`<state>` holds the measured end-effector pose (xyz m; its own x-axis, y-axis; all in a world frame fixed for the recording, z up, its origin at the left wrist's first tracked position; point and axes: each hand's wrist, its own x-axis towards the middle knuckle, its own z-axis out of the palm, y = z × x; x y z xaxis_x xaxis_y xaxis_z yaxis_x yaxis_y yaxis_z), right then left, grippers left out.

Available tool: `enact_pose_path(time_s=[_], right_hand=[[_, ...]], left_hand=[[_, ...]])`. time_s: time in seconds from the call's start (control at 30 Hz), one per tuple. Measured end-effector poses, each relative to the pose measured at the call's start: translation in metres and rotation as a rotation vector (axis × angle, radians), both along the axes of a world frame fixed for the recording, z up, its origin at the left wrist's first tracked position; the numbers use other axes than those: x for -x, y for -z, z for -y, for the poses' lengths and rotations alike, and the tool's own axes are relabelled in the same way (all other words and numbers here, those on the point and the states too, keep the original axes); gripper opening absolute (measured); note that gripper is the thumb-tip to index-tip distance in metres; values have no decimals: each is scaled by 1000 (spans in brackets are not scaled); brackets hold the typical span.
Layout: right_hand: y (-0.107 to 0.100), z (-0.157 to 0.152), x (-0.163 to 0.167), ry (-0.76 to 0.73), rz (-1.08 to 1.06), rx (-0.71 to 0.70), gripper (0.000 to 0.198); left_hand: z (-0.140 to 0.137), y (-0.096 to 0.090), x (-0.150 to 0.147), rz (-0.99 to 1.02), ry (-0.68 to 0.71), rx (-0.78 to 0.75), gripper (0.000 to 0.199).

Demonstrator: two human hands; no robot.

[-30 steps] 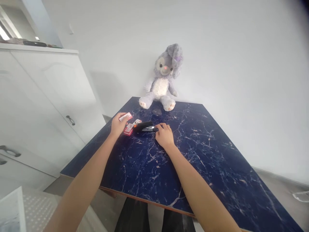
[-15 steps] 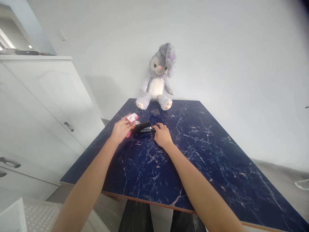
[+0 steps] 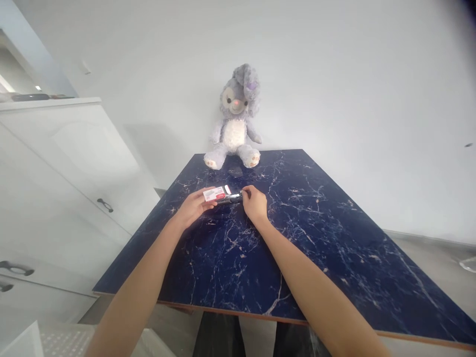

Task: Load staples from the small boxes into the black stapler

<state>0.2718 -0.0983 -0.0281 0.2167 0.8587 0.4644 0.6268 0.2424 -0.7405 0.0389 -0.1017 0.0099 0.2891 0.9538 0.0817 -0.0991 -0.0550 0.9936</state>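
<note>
My left hand is closed around a small red-and-white box, probably staples by its look. The box is tilted, and a flap stands up at its right end. Just below and behind it lies a black stapler with a silver inner rail showing; the box and my left fingers cover its left part. My right hand rests on the table with its fingers curled and pinched at the stapler's right end. Its fingertips are partly hidden.
The dark blue marbled table reaches to the wall. A grey plush rabbit sits at its far edge. To the left stands a white cabinet with dark handles.
My left hand has brought the box rightward and lower, over the stapler, and its flap now shows. My right fingers have curled in more at the stapler's end. The view has shifted slightly.
</note>
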Motion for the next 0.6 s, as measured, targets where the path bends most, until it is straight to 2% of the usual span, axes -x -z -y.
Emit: enact_pose_path(time_s=[0.13, 0.27, 0.43, 0.6], right_hand=[[-1, -1, -2, -59, -307, -42, 16], [-2, 4, 6, -124, -506, -67, 20], [-8, 13, 21, -230, -441, -91, 23], [-11, 14, 22, -162, -360, -61, 21]], left_hand=[[1, 6, -8, -57, -65, -25, 42], [0, 12, -16, -169, -157, -138, 41], [-2, 19, -21, -269, -196, -215, 42], [-1, 20, -23, -274, -213, -205, 41]])
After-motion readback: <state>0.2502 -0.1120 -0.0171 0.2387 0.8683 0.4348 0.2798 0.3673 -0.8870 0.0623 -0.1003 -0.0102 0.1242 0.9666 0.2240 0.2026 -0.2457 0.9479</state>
